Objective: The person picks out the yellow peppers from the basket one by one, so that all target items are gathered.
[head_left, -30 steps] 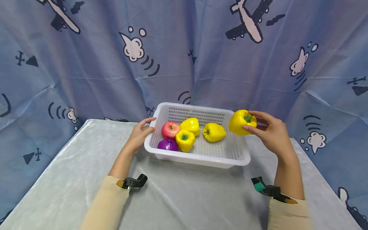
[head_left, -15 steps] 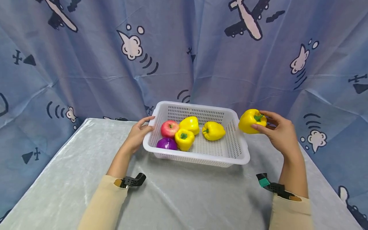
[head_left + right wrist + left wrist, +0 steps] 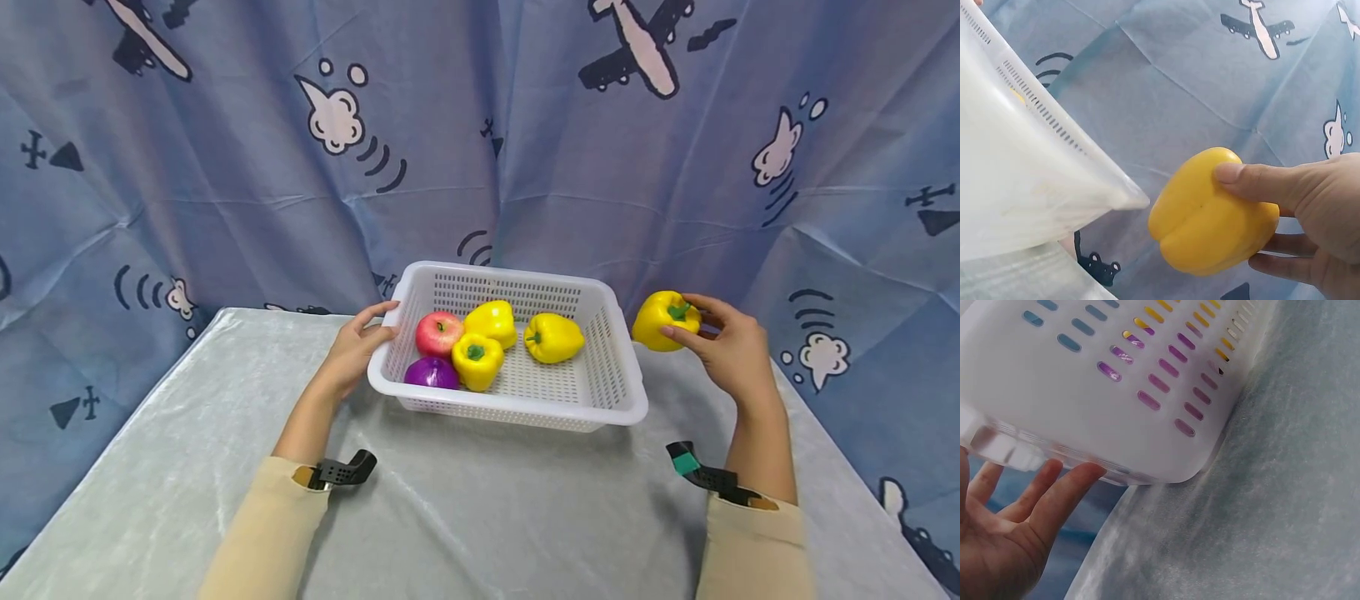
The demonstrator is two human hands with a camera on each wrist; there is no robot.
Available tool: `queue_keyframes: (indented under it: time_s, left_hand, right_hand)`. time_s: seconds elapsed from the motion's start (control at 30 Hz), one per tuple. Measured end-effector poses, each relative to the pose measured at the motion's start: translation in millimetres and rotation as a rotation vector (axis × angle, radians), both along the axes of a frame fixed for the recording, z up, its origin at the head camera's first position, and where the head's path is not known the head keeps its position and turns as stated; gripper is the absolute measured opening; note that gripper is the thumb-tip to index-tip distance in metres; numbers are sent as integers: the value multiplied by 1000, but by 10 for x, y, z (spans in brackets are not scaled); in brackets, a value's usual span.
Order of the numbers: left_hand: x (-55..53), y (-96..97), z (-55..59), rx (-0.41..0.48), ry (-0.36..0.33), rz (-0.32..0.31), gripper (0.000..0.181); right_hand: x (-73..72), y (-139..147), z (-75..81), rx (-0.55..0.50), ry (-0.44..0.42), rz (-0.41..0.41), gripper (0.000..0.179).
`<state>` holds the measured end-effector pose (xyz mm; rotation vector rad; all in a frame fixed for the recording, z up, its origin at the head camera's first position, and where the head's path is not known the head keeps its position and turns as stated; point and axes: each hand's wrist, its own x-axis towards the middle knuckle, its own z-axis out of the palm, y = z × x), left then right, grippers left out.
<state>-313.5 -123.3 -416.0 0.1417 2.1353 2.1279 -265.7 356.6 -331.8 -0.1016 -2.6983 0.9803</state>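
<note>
In the head view, my right hand (image 3: 731, 346) holds a yellow bell pepper (image 3: 666, 321) just right of the white plastic basket (image 3: 517, 411). The right wrist view shows the thumb on one side of this pepper (image 3: 1207, 219) and fingers on the other, apart from the basket's corner. My left hand (image 3: 352, 354) touches the basket's left end; in the left wrist view, thumb and fingertips lie along the rim (image 3: 1094, 469). Inside the basket are a red apple (image 3: 438, 335), a purple round item (image 3: 432, 372) and three yellow bell peppers (image 3: 553, 337).
The basket stands on a table with a pale grey cloth (image 3: 450, 508). A blue curtain (image 3: 435, 183) with printed airplanes hangs close behind the table's back edge. Black camera mounts (image 3: 347, 469) sit on both wrists, below tan sleeves.
My right hand has carried its bell pepper rightward, from over the basket's right rim to beside the basket. The left hand keeps its place at the left end.
</note>
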Motion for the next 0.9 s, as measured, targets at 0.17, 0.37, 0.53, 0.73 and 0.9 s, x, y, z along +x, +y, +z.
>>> queue_keyframes:
  time_s: [0.17,0.37,0.53,0.73,0.9]
  left_hand:
    - [-2,-5,-1,7,-1,0,53]
    - [3,-6,3,10,1,-9,54]
    - [5,-14,5,15,1,-5,54]
    - [4,-15,0,26,-1,-4,54]
    - [14,-3,16,25,0,0,54]
  right_hand:
    - [-29,77,-56,16,-12,-8,69]
    - [-62,168,-148,23,-52,-16,69]
    - [-110,200,-254,25,-58,-4,68]
    - [-172,204,-388,21,-70,18,68]
    - [-196,240,-485,40,-104,33,70]
